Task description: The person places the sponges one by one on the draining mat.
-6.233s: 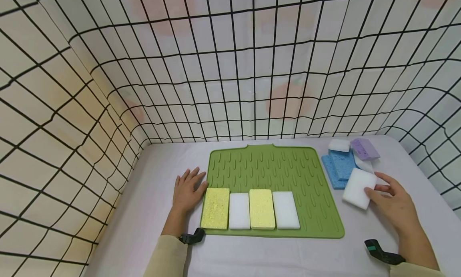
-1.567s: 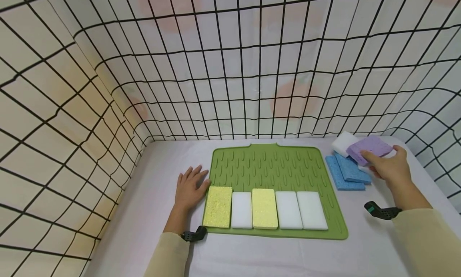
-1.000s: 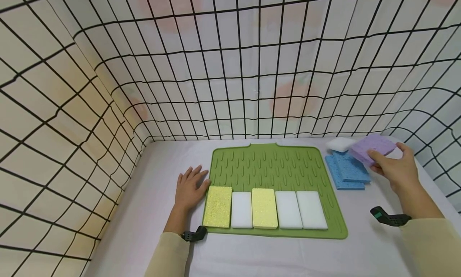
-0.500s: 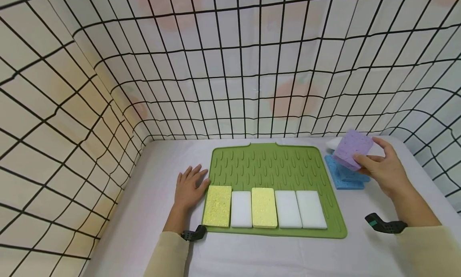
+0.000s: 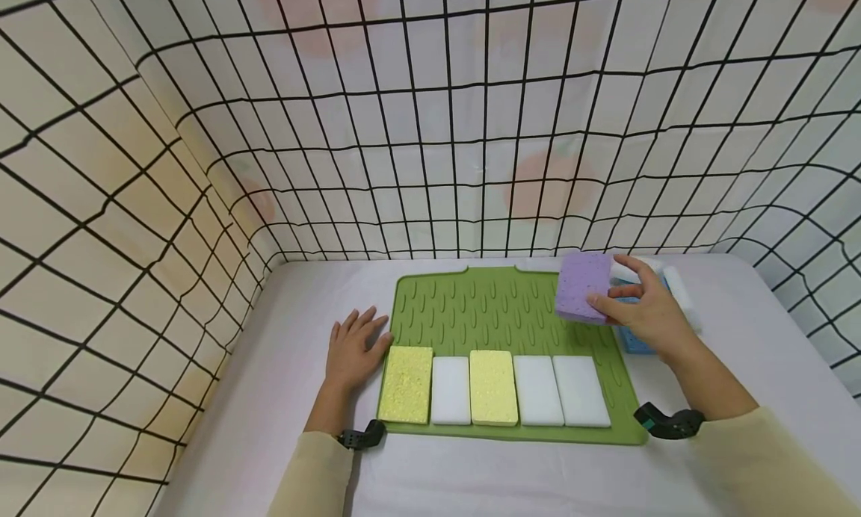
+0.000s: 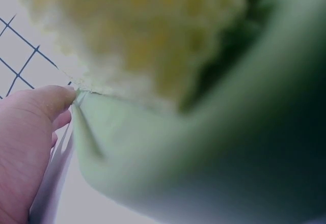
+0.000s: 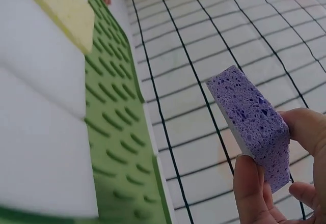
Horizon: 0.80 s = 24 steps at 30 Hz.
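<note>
My right hand [image 5: 652, 315] pinches a purple sponge [image 5: 581, 287] between thumb and fingers, raised over the back right corner of the green mat [image 5: 477, 311]. In the right wrist view, the purple sponge [image 7: 249, 114] shows its pored face and a pale underside. My left hand [image 5: 353, 356] rests on the table with fingers spread, its thumb at the mat's left edge beside a coarse yellow sponge [image 5: 406, 386]. Along the mat's front run that sponge, a white sponge [image 5: 451, 390], a smoother yellow sponge [image 5: 494, 388] and two more white sponges [image 5: 538, 390], side by side.
Behind my right hand, blue sponges [image 5: 635, 343] and white sponges [image 5: 684, 302] lie piled on the white-covered table, partly hidden. Black wire mesh [image 5: 484, 140] stands along the back and both sides.
My right hand earlier brought a white sponge to the row's right end. It then lifted the purple sponge off the pile and carried it left over the mat. My left hand has stayed put.
</note>
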Available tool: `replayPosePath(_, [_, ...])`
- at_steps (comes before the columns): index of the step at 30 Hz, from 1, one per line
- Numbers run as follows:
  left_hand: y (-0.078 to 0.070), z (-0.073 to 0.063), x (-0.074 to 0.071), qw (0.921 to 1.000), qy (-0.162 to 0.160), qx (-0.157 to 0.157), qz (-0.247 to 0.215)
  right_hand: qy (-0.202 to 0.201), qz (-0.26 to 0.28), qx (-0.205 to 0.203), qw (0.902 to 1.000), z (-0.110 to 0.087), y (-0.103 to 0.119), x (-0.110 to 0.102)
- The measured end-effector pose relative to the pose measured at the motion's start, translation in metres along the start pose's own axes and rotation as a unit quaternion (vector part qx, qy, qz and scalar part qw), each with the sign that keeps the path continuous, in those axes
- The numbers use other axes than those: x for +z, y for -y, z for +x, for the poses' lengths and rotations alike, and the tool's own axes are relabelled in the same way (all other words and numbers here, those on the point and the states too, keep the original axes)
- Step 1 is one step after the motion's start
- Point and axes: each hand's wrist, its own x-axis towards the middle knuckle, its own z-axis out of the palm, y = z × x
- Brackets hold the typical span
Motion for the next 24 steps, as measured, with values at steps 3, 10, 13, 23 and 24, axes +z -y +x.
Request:
replayPosePath(3, [0.000,0.000,0.001,1.0000,0.001,-0.002,0.000,0.016,-0.003,0.003,0.9999,0.001,0.009,0.012])
replayPosePath(10, [0.001,0.000,0.001,1.0000,-0.001,0.001,0.002,0.046,0.013,-0.004,0.9989,0.004,0.025,0.043])
replayPosePath(13, [0.001,0.001,0.001,1.0000,-0.003,0.005,0.002,0.062,0.021,-0.012,0.9978,0.005,0.027,0.058])
replayPosePath(23, [0.001,0.001,0.003,0.9999,-0.011,-0.003,0.002,0.091,0.018,-0.004,0.9957,0.009,0.041,0.113])
replayPosePath(24, [0.001,0.001,0.003,0.9999,-0.010,-0.003,0.002,0.092,0.018,0.001,0.9956,0.010,0.042,0.119])
